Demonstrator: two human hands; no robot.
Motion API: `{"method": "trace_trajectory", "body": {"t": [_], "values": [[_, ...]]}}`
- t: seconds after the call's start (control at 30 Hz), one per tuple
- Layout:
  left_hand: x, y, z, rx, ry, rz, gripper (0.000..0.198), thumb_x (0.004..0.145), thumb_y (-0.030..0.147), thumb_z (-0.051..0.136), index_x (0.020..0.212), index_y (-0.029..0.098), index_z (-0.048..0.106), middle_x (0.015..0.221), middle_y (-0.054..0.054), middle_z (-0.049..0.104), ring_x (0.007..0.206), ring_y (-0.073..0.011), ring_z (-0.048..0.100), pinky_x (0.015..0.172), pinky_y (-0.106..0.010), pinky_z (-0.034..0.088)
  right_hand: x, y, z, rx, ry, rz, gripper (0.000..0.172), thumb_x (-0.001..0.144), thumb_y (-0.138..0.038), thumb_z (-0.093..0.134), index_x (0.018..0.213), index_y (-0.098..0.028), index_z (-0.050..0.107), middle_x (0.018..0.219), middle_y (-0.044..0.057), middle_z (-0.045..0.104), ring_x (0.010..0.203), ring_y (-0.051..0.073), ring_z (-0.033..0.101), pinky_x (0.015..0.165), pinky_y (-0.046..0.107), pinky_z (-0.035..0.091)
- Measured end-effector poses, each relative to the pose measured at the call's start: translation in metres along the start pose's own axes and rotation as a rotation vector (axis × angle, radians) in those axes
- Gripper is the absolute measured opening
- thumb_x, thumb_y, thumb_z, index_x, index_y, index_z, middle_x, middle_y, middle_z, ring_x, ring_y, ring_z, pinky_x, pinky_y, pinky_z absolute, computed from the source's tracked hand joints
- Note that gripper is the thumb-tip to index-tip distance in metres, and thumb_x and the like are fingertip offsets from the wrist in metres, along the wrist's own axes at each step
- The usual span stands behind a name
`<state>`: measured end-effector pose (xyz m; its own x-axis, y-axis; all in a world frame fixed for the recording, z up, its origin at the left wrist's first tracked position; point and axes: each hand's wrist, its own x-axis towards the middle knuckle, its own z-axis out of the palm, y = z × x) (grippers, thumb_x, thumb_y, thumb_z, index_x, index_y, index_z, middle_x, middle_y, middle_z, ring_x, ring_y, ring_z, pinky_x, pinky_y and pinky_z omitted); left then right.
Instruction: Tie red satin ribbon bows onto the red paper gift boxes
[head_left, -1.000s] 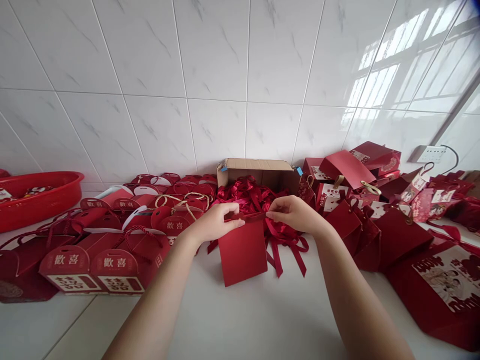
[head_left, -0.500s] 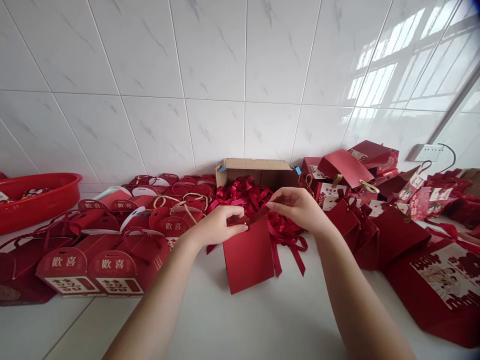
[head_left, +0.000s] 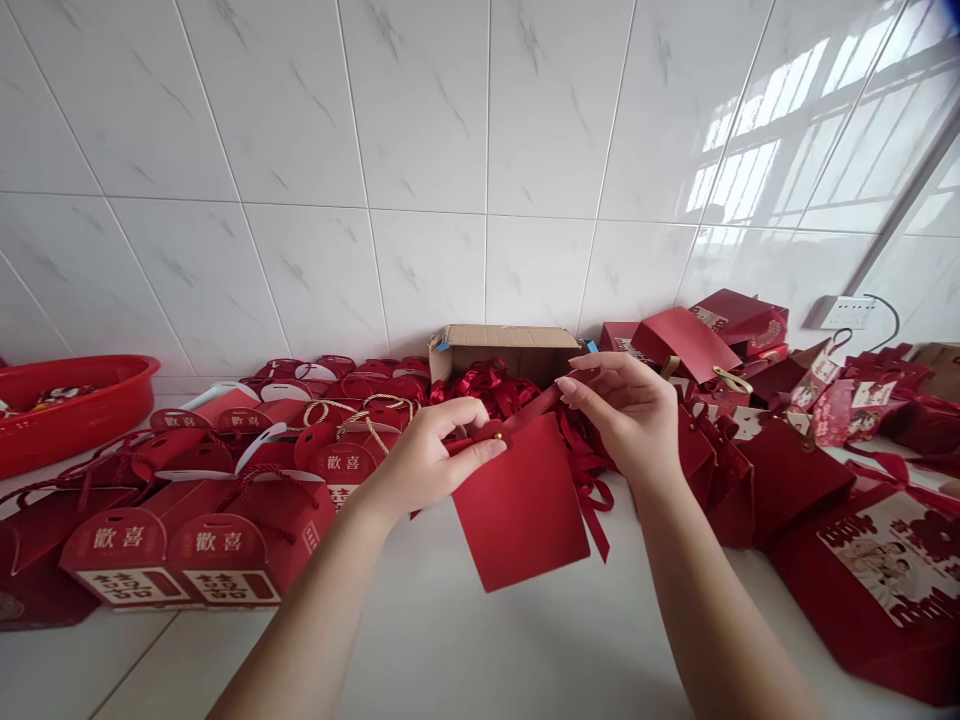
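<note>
A plain dark red paper gift bag (head_left: 521, 510) stands tilted on the white countertop in the middle. My left hand (head_left: 431, 455) pinches its top edge at the left, by a small gold stud. My right hand (head_left: 630, 410) is raised above the bag's right corner and pinches a dark red ribbon (head_left: 534, 408) that runs from the stud up to its fingers. Behind the bag, an open cardboard box (head_left: 510, 348) holds a heap of red satin ribbons (head_left: 487, 385), some spilling onto the counter.
Several red gift boxes with white Chinese characters (head_left: 172, 545) crowd the left. A red plastic basin (head_left: 71, 405) sits far left. Red bags and boxes (head_left: 757, 450) pile up at the right, with a wall socket (head_left: 844, 312) above them. The tiled wall rises close behind.
My right hand has lifted and drawn the ribbon up and to the right. The bag has tipped and shifted right, and my left hand has followed its top edge.
</note>
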<state>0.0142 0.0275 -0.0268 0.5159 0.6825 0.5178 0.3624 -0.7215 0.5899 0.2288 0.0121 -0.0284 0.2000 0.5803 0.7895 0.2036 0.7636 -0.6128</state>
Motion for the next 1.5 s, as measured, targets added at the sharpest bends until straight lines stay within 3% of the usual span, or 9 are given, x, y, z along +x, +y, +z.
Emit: {"method": "trace_trajectory", "body": {"t": [0.23,0.4,0.57,1.0,1.1,1.27,1.4,1.5], "values": [[0.0,0.009,0.011,0.007,-0.085,0.005,0.019,0.084,0.028,0.06,0.072,0.019,0.048,0.074,0.004,0.05,0.071,-0.0112,0.046,0.066,-0.024,0.038,-0.004,-0.003,0.008,-0.023,0.031,-0.103,0.01,0.079,-0.019,0.068,0.088,-0.022,0.067,0.076,0.0,0.068,0.063,0.012,0.063,0.056,0.024,0.054],[0.001,0.011,0.021,-0.039,-0.044,-0.036,0.022,0.083,0.027,0.059,0.069,0.019,0.044,0.069,0.005,0.048,0.064,-0.0098,0.044,0.059,-0.022,0.037,-0.004,0.0,0.007,-0.033,0.051,-0.129,0.006,0.08,-0.018,0.067,0.085,-0.021,0.067,0.079,0.001,0.069,0.069,0.013,0.065,0.058,0.024,0.055],[0.002,0.012,0.029,-0.065,-0.003,0.013,0.02,0.079,0.022,0.06,0.065,0.018,0.046,0.063,0.005,0.047,0.059,-0.0088,0.043,0.054,-0.021,0.036,-0.004,0.0,0.008,-0.066,0.034,-0.072,0.002,0.081,-0.022,0.065,0.082,-0.021,0.067,0.082,0.003,0.069,0.073,0.016,0.066,0.064,0.028,0.057],[0.003,0.01,0.029,-0.022,-0.043,0.107,0.027,0.086,0.029,0.058,0.064,0.017,0.047,0.061,0.004,0.048,0.058,-0.0085,0.044,0.054,-0.021,0.036,-0.005,0.001,0.012,-0.127,0.001,-0.095,0.006,0.083,-0.02,0.063,0.084,-0.021,0.068,0.085,0.004,0.068,0.079,0.015,0.065,0.069,0.027,0.056],[0.001,0.011,0.024,0.075,-0.038,0.201,0.024,0.086,0.027,0.061,0.067,0.017,0.048,0.064,0.004,0.05,0.06,-0.0081,0.044,0.055,-0.02,0.036,-0.005,-0.007,0.003,-0.006,-0.047,-0.032,0.008,0.082,-0.023,0.065,0.089,-0.021,0.069,0.089,0.004,0.07,0.083,0.017,0.066,0.073,0.03,0.057],[-0.007,0.023,0.016,0.356,0.074,0.488,0.021,0.087,0.024,0.061,0.068,0.018,0.053,0.061,0.003,0.051,0.056,-0.0083,0.043,0.052,-0.021,0.035,-0.008,-0.026,-0.019,0.104,-0.274,-0.008,0.027,0.085,-0.018,0.059,0.109,-0.027,0.068,0.094,0.004,0.07,0.088,0.02,0.066,0.076,0.035,0.057],[-0.012,0.035,0.012,0.547,0.211,0.669,0.02,0.087,0.013,0.056,0.068,0.018,0.056,0.062,0.001,0.058,0.059,-0.0112,0.051,0.055,-0.024,0.041,-0.011,-0.038,-0.02,0.016,-0.317,-0.117,0.033,0.081,-0.007,0.06,0.101,-0.03,0.072,0.097,0.003,0.068,0.095,0.019,0.063,0.083,0.034,0.055],[-0.013,0.041,0.011,0.598,0.27,0.745,0.019,0.086,0.007,0.054,0.071,0.018,0.057,0.066,-0.001,0.062,0.064,-0.0129,0.057,0.06,-0.025,0.047,-0.012,-0.042,-0.014,-0.033,-0.368,-0.11,0.03,0.08,-0.008,0.061,0.096,-0.03,0.075,0.1,0.004,0.064,0.097,0.018,0.062,0.083,0.032,0.054]]}}
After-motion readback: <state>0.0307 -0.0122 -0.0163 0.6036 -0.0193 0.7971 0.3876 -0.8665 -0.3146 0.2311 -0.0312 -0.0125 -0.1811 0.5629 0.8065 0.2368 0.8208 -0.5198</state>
